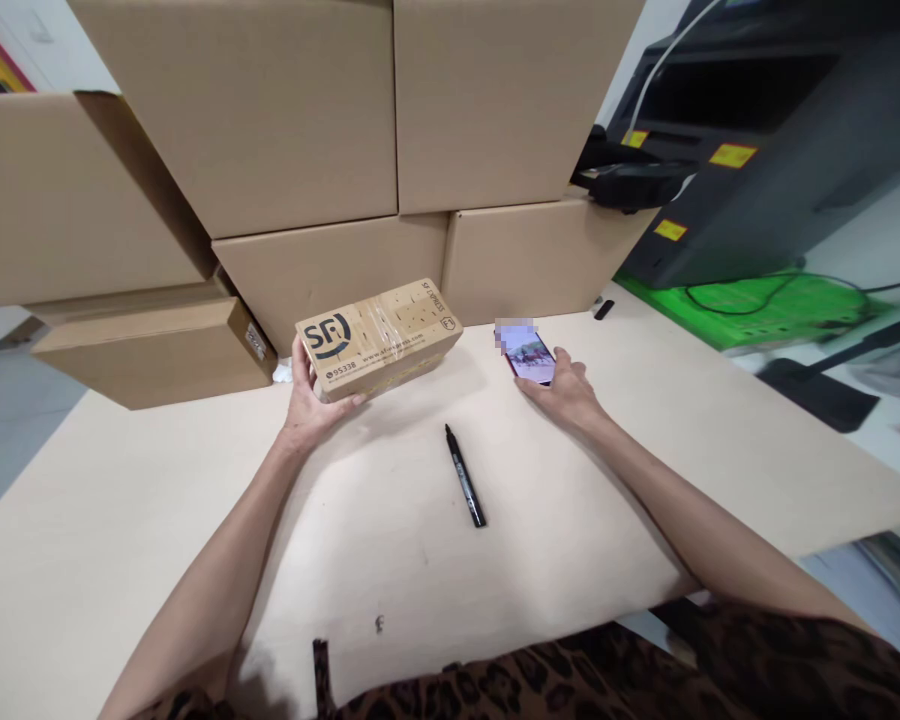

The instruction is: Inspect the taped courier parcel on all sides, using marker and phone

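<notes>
My left hand (309,396) grips the near left end of a small taped cardboard parcel (381,338) printed with a dark logo, holding it tilted just above the pale table (195,520). My right hand (566,390) rests on the lower end of a smartphone (529,356) with its screen lit; the fingers curl round it. A black marker pen (465,476) lies on the table between my two forearms, apart from both hands.
Large plain cardboard boxes (307,130) are stacked at the back of the table, with a flatter box (154,345) at the left. A dark machine (757,150) with yellow labels and a green mat (750,305) stand at the right. A small black object (604,309) lies near the boxes.
</notes>
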`<state>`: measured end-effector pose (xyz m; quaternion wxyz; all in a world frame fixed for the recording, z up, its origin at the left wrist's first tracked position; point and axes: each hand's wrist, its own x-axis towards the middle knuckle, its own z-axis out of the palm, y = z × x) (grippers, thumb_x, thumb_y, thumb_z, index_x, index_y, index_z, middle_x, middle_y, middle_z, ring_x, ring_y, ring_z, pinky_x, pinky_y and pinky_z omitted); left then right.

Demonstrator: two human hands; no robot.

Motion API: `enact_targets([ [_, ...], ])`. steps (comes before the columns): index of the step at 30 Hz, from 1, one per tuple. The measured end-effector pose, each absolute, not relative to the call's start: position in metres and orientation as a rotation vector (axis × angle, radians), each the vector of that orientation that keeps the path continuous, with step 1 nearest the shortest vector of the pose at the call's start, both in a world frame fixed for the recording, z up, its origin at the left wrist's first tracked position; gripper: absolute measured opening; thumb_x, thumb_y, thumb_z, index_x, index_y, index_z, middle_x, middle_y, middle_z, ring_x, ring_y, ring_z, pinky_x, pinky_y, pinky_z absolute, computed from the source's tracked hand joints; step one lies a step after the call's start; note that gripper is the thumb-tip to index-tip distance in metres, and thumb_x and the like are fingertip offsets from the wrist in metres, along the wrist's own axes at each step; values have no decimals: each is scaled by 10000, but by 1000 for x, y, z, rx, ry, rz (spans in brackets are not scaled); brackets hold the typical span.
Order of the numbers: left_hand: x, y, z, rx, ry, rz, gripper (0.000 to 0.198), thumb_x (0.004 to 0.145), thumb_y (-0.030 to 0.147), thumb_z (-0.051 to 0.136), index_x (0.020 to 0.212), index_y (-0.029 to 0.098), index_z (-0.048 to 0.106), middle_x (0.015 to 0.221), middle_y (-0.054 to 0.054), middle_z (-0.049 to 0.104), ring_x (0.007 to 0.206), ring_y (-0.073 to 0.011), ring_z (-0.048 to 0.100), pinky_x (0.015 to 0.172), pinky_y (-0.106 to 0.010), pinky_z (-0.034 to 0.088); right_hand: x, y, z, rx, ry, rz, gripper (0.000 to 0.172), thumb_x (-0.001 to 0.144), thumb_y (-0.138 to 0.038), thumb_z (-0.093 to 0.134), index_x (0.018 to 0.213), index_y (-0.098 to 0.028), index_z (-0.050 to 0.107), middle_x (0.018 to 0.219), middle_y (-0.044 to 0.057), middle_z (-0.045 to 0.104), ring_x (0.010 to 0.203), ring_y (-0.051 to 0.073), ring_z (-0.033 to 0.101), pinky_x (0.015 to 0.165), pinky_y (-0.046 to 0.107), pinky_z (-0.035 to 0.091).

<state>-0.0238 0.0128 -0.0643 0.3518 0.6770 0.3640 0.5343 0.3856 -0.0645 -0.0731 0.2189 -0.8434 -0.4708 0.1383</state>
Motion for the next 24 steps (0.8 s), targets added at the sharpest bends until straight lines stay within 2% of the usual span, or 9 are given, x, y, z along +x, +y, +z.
enact_targets([
  [5,-24,15,-66,1769,906,1390,1426,525,518,1033,1667,316,202,1683,-180,404,1564,-431,444,1305,-664,358,374,-68,-68,-2423,-1451,279,924,983,-570,532,1681,-38,241,1472,332,527,1392,469,564,1140,522,448],
  [8,-25,15,-67,1791,910,1389,1409,532,527,1030,1662,322,213,1677,-177,408,1563,-432,448,1300,-659,370,372,-70,-66,-2445,-1540,212,855,1012,-547,479,1655,-14,295,1440,349,551,1371,481,560,1129,553,445],
  [17,-23,11,-65,1780,926,1407,1398,535,537,1023,1664,308,231,1635,-169,450,1617,-423,353,1342,-653,279,375,-73,-70,-2406,-1661,107,752,1017,-522,449,1511,43,490,1363,363,602,1329,490,560,1135,573,436],
  [21,-21,6,-62,1707,923,1403,1397,521,534,1028,1666,288,267,1657,-189,441,1598,-429,393,1329,-633,324,374,-69,-67,-2271,-1685,91,741,988,-556,488,1501,-22,523,1464,341,556,1413,502,483,1180,650,377],
  [24,-16,0,-63,1649,888,1376,1273,585,550,995,1640,276,338,1613,-192,525,1511,-422,523,1258,-622,437,361,-58,-58,-1858,-1697,333,898,897,-641,630,1599,-131,397,1652,275,430,1548,429,395,1272,637,303],
])
